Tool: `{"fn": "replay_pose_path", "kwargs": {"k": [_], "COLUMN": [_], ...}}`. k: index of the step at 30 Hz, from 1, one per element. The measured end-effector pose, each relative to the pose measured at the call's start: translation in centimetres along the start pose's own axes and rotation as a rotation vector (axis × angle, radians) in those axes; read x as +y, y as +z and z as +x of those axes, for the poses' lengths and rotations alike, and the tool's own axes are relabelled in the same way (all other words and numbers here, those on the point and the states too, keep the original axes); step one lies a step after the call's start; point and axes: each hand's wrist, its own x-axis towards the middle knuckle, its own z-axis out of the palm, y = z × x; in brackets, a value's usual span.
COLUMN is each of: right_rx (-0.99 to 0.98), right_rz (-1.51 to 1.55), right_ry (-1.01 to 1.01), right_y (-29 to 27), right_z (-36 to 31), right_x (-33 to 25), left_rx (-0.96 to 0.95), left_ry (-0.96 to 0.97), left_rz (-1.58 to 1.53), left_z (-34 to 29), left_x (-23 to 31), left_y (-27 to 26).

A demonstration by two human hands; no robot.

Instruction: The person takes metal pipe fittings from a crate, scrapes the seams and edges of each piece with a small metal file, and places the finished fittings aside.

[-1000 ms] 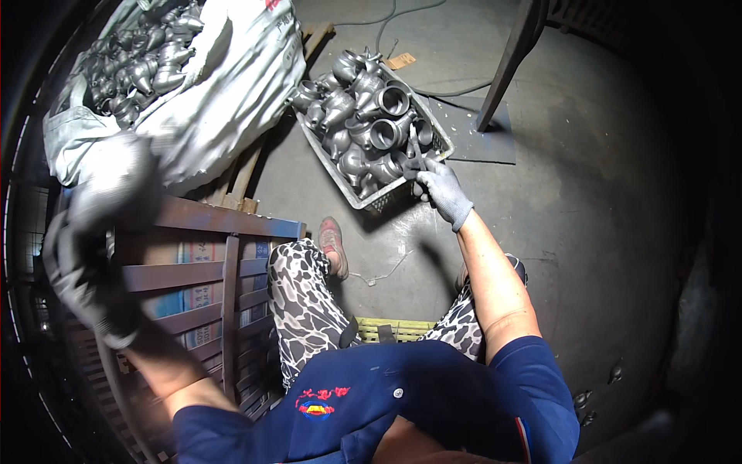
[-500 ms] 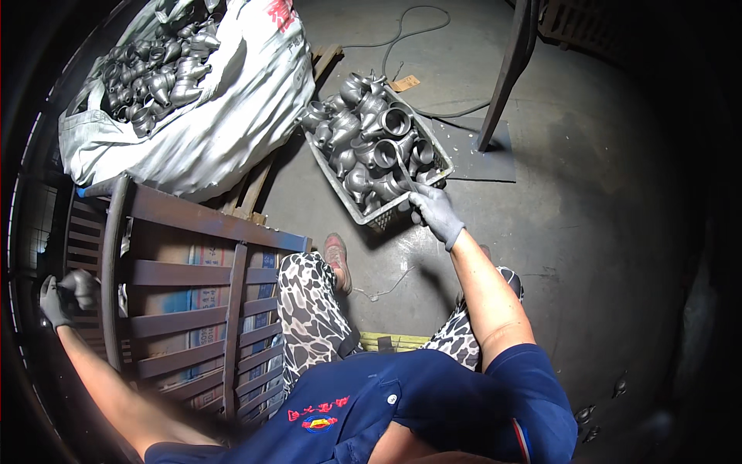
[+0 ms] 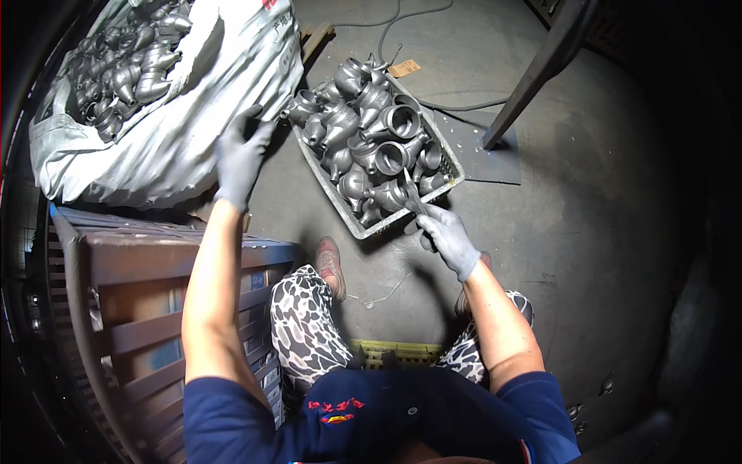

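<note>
My left hand (image 3: 241, 161), in a grey glove and slightly blurred, is in the air in front of the white sack, fingers apart and holding nothing. My right hand (image 3: 447, 240), gloved too, closes around a narrow flat metal tool (image 3: 412, 190), perhaps a file or blade; its grip end is hidden in the fingers. The tool points up over the near right rim of a grey plastic crate (image 3: 331, 185). Heaped in that crate are dark grey metal castings (image 3: 374, 106), rounded hollow bodies with wide open mouths and narrower necks. The nearest castings lie right beside the tool.
A large white woven sack (image 3: 174, 143) full of similar castings (image 3: 127, 73) stands at the far left. Beside my left leg is a slatted metal bin (image 3: 154, 251). A slanting metal post (image 3: 533, 85) and a cable (image 3: 464, 107) lie beyond the crate. Several small castings (image 3: 576, 414) lie at lower right.
My left hand has let go of a casting it held over the slatted bin at the far left and swung right, toward the crate. My right hand keeps the tool, shifting slightly.
</note>
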Motion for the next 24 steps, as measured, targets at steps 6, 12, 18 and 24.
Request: {"fn": "replay_pose_path", "kwargs": {"k": [6,12,18,24], "right_rx": [-0.004,0.011,0.007,0.046], "right_rz": [0.003,-0.081,0.008,0.019], "right_ry": [0.075,0.183,0.221,0.149], "right_y": [0.4,0.9,1.0,1.3], "right_z": [-0.4,0.5,0.7,0.0], "right_x": [-1.5,-2.5,-1.4,-1.7], "left_rx": [0.101,0.128,0.138,0.151], "left_ry": [-0.135,-0.184,-0.109,-0.005], "left_rz": [0.299,-0.008,0.431,0.249], "left_z": [10.7,16.2,16.1,12.0], "left_x": [-20.9,-24.3,-23.6,-17.1], "left_y": [5.8,11.5,11.4,4.5]}}
